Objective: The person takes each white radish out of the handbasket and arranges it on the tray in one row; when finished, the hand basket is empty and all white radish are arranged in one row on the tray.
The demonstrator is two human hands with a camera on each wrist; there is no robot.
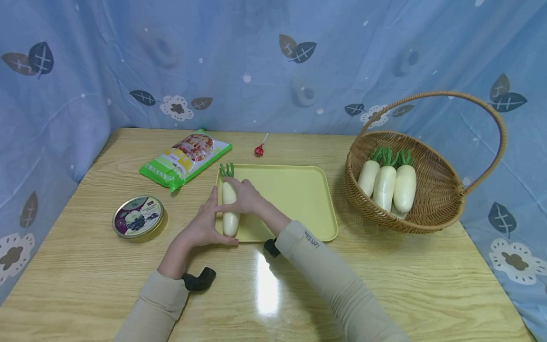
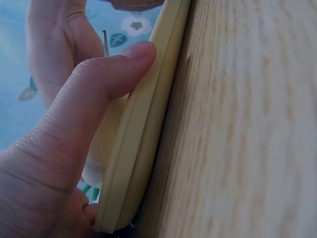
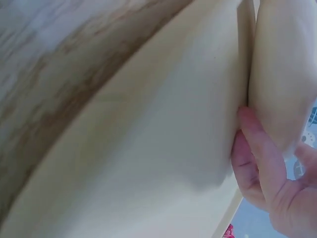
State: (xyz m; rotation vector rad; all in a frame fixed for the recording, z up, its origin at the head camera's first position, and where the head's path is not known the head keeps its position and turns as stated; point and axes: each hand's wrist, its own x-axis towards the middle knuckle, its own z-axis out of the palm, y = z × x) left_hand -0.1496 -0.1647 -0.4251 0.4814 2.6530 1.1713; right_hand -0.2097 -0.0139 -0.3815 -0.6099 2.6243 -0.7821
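Head view: right grip (image 1: pixel 244 197) holds white radish (image 1: pixel 231 224); sleeve (image 1: pixel 331 278) reads "Let'sSlim".

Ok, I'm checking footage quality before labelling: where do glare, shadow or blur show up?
Head view: white glare on the table, just off the near edge of the tray, and a dim shadow alongside the right sleeve; left wrist view: the table's grain looks soft; right wrist view: the tray's floor is pale with a soft shadow, the table at upper left blurred.
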